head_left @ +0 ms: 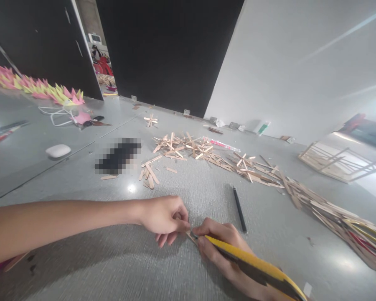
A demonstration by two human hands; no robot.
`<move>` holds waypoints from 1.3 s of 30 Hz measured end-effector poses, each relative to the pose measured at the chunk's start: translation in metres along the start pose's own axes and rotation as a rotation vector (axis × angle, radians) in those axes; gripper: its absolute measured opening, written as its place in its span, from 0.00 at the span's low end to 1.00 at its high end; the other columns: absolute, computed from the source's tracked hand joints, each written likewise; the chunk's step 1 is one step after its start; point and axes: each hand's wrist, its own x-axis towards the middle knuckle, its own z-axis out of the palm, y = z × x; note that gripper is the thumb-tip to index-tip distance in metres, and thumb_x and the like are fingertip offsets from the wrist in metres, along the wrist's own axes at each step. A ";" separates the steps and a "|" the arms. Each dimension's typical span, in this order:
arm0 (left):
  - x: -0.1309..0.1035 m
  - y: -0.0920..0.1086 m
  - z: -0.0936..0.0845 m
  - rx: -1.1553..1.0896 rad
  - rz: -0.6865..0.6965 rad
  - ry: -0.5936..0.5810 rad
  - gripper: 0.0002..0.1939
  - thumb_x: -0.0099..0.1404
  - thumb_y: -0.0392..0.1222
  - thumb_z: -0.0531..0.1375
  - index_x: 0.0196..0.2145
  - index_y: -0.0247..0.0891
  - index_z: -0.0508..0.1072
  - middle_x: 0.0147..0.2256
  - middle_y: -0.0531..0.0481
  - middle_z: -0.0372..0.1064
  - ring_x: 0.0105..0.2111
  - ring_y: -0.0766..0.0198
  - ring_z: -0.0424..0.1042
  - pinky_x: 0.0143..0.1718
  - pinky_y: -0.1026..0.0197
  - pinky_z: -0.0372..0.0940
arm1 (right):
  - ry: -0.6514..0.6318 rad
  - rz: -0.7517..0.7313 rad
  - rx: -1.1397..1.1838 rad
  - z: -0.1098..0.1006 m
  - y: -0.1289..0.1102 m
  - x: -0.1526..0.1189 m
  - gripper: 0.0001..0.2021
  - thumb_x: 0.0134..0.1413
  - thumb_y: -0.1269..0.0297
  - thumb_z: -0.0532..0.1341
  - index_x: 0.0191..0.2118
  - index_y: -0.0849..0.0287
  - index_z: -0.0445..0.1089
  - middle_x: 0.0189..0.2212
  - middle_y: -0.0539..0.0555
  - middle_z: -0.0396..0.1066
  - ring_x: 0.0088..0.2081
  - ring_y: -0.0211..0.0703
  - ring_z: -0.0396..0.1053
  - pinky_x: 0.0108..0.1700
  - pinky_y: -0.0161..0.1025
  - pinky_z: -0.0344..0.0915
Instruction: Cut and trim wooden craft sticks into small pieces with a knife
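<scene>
The right hand (pixel 224 242), clamping a slim yellow-and-black tool (pixel 253 261), may slip if the left hand (pixel 166 215), pinching a tan wooden strip (pixel 191 237), wavers.

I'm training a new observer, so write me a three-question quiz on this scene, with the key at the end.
1. What does the right hand hold?
A) a yellow-and-dark tool
B) a white rounded case
C) a pink paper piece
2. True or false: the slim black tool lies on the gray surface, held by neither of the hands.
3. Fill in: the row of pointed shapes at the far left is pink and ____.

Key: 1. A; 2. True; 3. yellow
</scene>
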 end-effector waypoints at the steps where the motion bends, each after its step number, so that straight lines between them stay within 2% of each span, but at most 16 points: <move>1: 0.000 0.001 0.000 0.001 -0.002 0.004 0.17 0.72 0.45 0.60 0.26 0.38 0.66 0.17 0.58 0.66 0.13 0.69 0.66 0.16 0.68 0.61 | -0.001 -0.015 -0.016 -0.001 0.000 0.000 0.13 0.72 0.55 0.54 0.38 0.56 0.69 0.23 0.44 0.61 0.24 0.33 0.57 0.28 0.34 0.54; 5: -0.001 0.003 0.001 0.004 -0.012 0.030 0.17 0.72 0.42 0.59 0.25 0.38 0.66 0.16 0.58 0.66 0.13 0.69 0.65 0.15 0.68 0.60 | -0.034 -0.064 -0.035 -0.003 0.000 0.002 0.11 0.72 0.59 0.54 0.39 0.56 0.68 0.23 0.43 0.59 0.23 0.32 0.54 0.26 0.33 0.52; 14: 0.003 -0.001 0.003 -0.003 -0.025 0.041 0.17 0.71 0.46 0.61 0.26 0.38 0.67 0.17 0.57 0.66 0.13 0.69 0.66 0.15 0.68 0.59 | -0.033 -0.081 -0.048 -0.003 -0.005 0.001 0.09 0.68 0.65 0.55 0.34 0.55 0.61 0.22 0.41 0.54 0.22 0.31 0.51 0.24 0.32 0.49; 22: 0.002 0.000 0.003 0.003 -0.040 0.042 0.17 0.73 0.40 0.58 0.25 0.38 0.66 0.17 0.57 0.66 0.13 0.69 0.65 0.15 0.68 0.59 | -0.045 -0.094 -0.010 -0.004 -0.004 0.002 0.09 0.65 0.69 0.56 0.33 0.54 0.57 0.21 0.40 0.54 0.21 0.30 0.51 0.24 0.32 0.48; 28: 0.003 -0.001 0.003 -0.008 -0.032 0.037 0.16 0.72 0.39 0.58 0.25 0.38 0.66 0.16 0.57 0.66 0.12 0.69 0.65 0.14 0.69 0.60 | -0.111 -0.057 -0.087 -0.008 -0.011 0.002 0.10 0.65 0.69 0.54 0.31 0.53 0.53 0.21 0.40 0.50 0.20 0.30 0.47 0.22 0.32 0.46; 34: 0.002 -0.005 0.001 -0.006 0.007 0.021 0.15 0.71 0.42 0.60 0.27 0.38 0.68 0.18 0.56 0.67 0.14 0.68 0.67 0.13 0.69 0.60 | -0.144 -0.063 -0.058 -0.011 -0.012 0.003 0.12 0.66 0.67 0.54 0.31 0.53 0.51 0.20 0.40 0.50 0.19 0.30 0.46 0.22 0.33 0.47; 37: 0.002 -0.007 0.001 -0.007 0.019 0.026 0.14 0.71 0.42 0.60 0.27 0.38 0.68 0.18 0.56 0.67 0.13 0.68 0.66 0.13 0.69 0.60 | -0.110 -0.080 -0.053 -0.009 -0.010 0.002 0.12 0.67 0.67 0.54 0.31 0.53 0.52 0.20 0.40 0.51 0.19 0.30 0.47 0.23 0.33 0.48; 39: 0.002 -0.008 0.001 -0.013 0.030 0.028 0.14 0.71 0.43 0.60 0.27 0.38 0.67 0.18 0.56 0.67 0.13 0.68 0.66 0.13 0.69 0.60 | -0.062 -0.088 -0.089 -0.009 -0.008 0.000 0.10 0.68 0.67 0.53 0.32 0.54 0.56 0.20 0.41 0.55 0.20 0.31 0.52 0.24 0.33 0.51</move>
